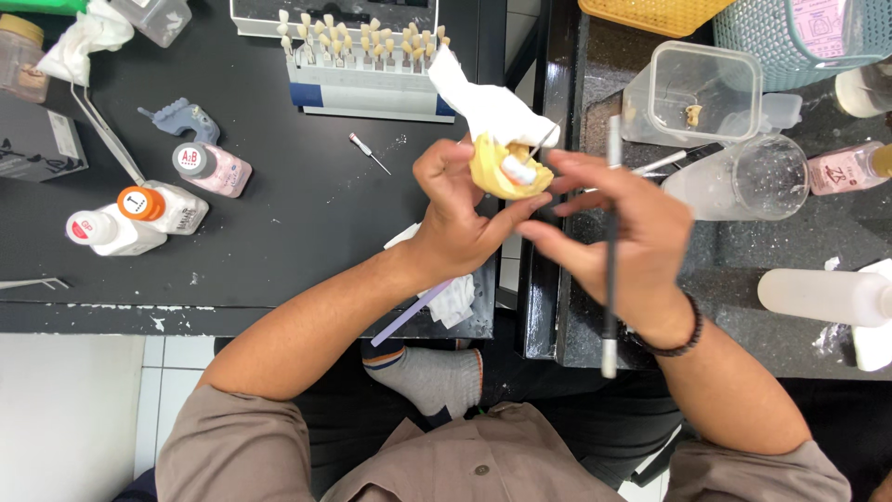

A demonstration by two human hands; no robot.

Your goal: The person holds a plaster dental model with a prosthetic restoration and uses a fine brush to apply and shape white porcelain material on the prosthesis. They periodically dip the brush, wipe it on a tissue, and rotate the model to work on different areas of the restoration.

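Note:
My left hand point(457, 214) grips a yellow dental cast point(497, 172) with a white tooth piece point(518, 170) on it, wrapped partly in white tissue point(483, 102). My right hand point(618, 228) is beside the cast, fingers spread, with a long thin grey-handled brush point(610, 279) held between its fingers; the handle points toward me. A second thin tool point(537, 146) touches the cast near the tissue. A black bead bracelet point(683, 342) is on my right wrist.
On the black table: a tooth shade guide rack point(362, 56), small bottles point(212, 167) point(139, 218), a metal instrument point(369, 151), a purple stick point(409, 314). On the right counter: clear plastic containers point(697, 88), a clear cup point(762, 177), a white bottle point(822, 296), a teal basket point(799, 37).

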